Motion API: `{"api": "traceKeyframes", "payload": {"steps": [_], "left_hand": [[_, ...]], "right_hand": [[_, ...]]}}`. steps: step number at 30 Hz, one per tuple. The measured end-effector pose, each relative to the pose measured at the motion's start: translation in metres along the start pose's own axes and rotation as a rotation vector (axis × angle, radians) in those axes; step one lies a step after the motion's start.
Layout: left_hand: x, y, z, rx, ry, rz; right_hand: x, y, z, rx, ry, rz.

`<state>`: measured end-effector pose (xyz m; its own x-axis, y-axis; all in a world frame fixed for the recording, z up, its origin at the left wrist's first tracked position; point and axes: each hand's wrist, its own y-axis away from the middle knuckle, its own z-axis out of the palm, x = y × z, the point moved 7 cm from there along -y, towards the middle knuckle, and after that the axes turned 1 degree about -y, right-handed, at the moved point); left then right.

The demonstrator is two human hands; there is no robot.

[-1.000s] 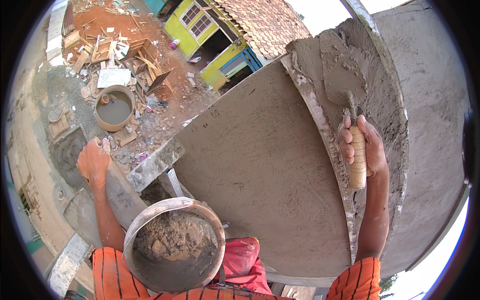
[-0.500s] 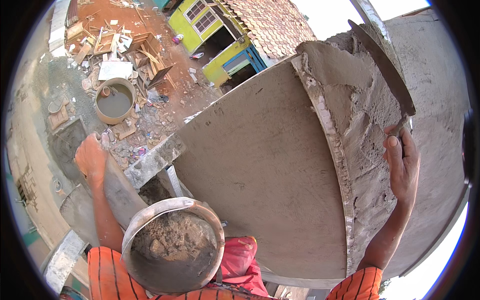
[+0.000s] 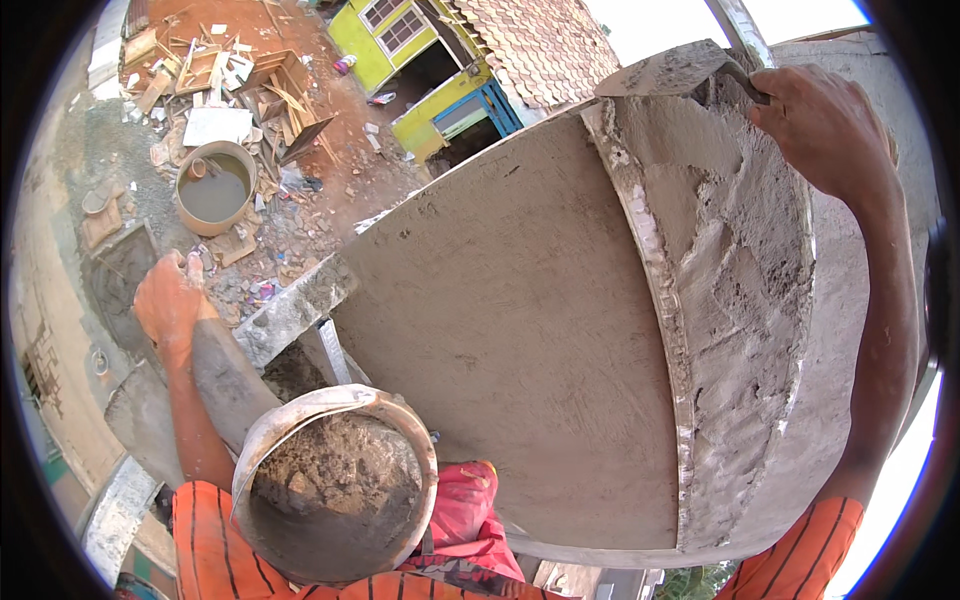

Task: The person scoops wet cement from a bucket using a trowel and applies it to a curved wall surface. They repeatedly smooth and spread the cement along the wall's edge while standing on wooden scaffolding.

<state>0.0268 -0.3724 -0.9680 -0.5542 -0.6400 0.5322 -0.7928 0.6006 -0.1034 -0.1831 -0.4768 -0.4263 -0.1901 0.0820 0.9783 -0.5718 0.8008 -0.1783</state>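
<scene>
My right hand (image 3: 815,130) is closed round a trowel, its blade (image 3: 650,75) on wet grey mortar (image 3: 720,260) at the top of a strip between two raised edges. My left hand (image 3: 168,305) grips the upper end of a grey concrete ledge (image 3: 225,370) at the left. A bucket (image 3: 335,490) partly filled with sandy grey mortar sits low in the middle, between my forearms, over my red-clad leg. A smooth plastered surface (image 3: 480,350) lies left of the mortar strip.
Far below are a round tub of grey water (image 3: 225,195), wood debris and rubble (image 3: 250,100), and a lime-green house (image 3: 420,120) with a tiled roof (image 3: 540,50). A metal bar (image 3: 335,350) stands beside the bucket, and a curved grey surface (image 3: 840,300) continues at the right.
My right hand has moved up and right with the trowel, turning it so the blade now lies at the strip's top. My left hand still grips the ledge.
</scene>
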Motion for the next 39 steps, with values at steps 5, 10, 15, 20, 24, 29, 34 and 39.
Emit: {"api": "traceKeyframes", "payload": {"steps": [5,10,15,20,24,29,34,39], "left_hand": [[-0.005,-0.001,-0.010,0.003,-0.009,-0.009],[-0.004,-0.003,-0.014,-0.002,-0.012,-0.017],[-0.005,-0.003,0.003,0.006,-0.047,0.011],[-0.005,-0.003,0.000,-0.059,-0.029,-0.039],[-0.002,-0.001,0.002,-0.057,-0.017,-0.043],[-0.001,-0.002,-0.010,-0.077,-0.042,-0.062],[-0.004,-0.002,0.003,-0.063,-0.059,-0.036],[-0.008,-0.002,0.006,-0.020,-0.031,-0.034]], "right_hand": [[0.029,0.026,0.005,0.274,-0.015,-0.120],[0.044,0.054,0.026,0.091,-0.152,0.088],[0.054,0.090,0.072,0.200,-0.224,0.093],[0.062,0.111,0.089,0.267,-0.286,0.150],[0.078,0.134,0.102,0.304,-0.385,0.220],[0.037,0.153,0.110,0.046,-1.243,0.367],[-0.074,0.141,0.092,-0.529,-1.666,0.151],[-0.058,0.119,0.104,-0.526,-1.591,0.238]]}}
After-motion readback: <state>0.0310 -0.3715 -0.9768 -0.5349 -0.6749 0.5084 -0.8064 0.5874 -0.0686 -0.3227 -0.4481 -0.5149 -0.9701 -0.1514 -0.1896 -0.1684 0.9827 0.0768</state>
